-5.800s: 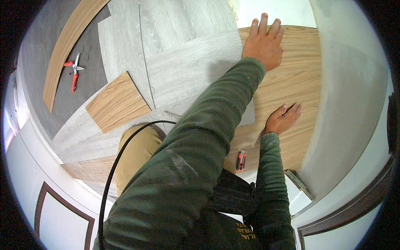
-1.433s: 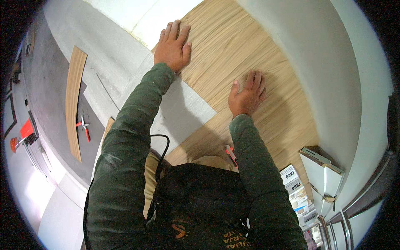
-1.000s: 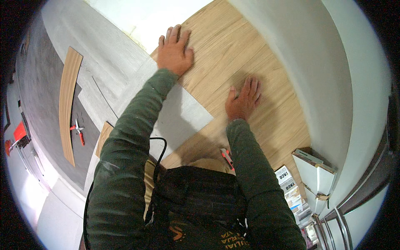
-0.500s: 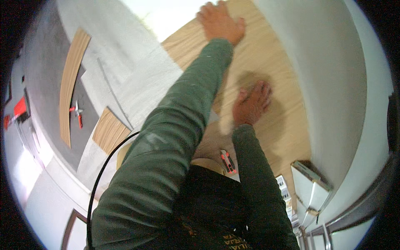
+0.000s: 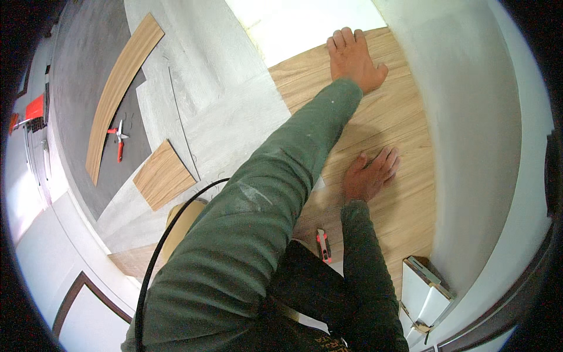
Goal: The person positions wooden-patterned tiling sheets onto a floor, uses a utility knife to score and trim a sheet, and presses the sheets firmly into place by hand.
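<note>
While the left hand (image 5: pixel 356 63) lies, fingers apart, near the far edge of light-brown wood-grain planks (image 5: pixel 404 123), the right hand (image 5: pixel 369 176) rests closer, fingers slightly parted.

- Right of my right hand (image 5: pixel 370 176): pale grey wall (image 5: pixel 478 117), curved by the lens.
- Just beyond my left hand (image 5: pixel 355 63): bright white surface (image 5: pixel 311 26).
- Left of my hands: pale grey wood-grain floor (image 5: pixel 229 97); farther left, dark grey floor (image 5: pixel 88 58).
- Far lower left: white panel (image 5: pixel 97 322), dark brown trim (image 5: pixel 69 305).
- Far left: strong white light (image 5: pixel 28 190).
</note>
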Motion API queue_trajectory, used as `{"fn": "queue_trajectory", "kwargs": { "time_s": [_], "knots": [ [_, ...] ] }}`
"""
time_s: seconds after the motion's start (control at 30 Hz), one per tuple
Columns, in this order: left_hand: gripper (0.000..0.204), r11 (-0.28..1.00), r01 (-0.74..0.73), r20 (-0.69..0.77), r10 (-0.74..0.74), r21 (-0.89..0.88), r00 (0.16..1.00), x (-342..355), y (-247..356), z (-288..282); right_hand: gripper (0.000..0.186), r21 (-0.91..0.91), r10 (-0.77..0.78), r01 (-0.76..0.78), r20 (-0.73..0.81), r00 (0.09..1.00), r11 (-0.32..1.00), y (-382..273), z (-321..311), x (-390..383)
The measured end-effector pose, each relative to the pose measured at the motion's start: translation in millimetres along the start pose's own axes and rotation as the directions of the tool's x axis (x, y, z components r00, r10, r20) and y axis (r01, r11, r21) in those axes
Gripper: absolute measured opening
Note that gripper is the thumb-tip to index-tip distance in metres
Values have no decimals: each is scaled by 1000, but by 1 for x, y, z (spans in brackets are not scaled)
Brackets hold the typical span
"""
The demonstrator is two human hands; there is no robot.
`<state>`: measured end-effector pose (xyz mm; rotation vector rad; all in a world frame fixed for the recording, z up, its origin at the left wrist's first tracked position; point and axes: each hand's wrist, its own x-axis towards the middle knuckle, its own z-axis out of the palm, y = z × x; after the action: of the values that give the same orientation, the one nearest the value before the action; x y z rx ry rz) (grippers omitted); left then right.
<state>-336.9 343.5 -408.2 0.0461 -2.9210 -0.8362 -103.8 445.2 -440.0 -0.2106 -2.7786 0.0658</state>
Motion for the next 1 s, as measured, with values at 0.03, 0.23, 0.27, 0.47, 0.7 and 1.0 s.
{"fn": "queue_trajectory", "kwargs": {
  "time_s": [0.03, 0.23, 0.27, 0.47, 0.7, 1.0],
  "knots": [
    [79, 1000, 0, -39, 1, 19, 999, 3, -6, -7, 58, 32, 0, -1, 9, 1000, 999, -10, -3, 2],
    [80, 996, 23, -59, -18, 84, 998, 2, -8, -2, 59, -11, 201, -204, 230, 952, 979, -34, -30, 11],
    [81, 995, 20, -104, -9, 103, 995, -2, -12, 1, 59, -1, 230, -239, 270, 935, 971, -44, -38, 18],
    [85, 999, -24, -101, 28, 43, 995, -4, -12, 13, 59, -1, 159, -163, 217, 963, 987, -14, -18, 11],
    [65, 942, -282, 294, 326, -182, 898, 19, -84, -77, 55, 63, 115, -126, 148, 982, 990, -17, -19, 8],
    [50, 905, -401, 100, 416, -141, 904, -8, -114, -71, 56, 68, 175, -183, 107, 979, 981, -24, -20, 4]
  ]
}}
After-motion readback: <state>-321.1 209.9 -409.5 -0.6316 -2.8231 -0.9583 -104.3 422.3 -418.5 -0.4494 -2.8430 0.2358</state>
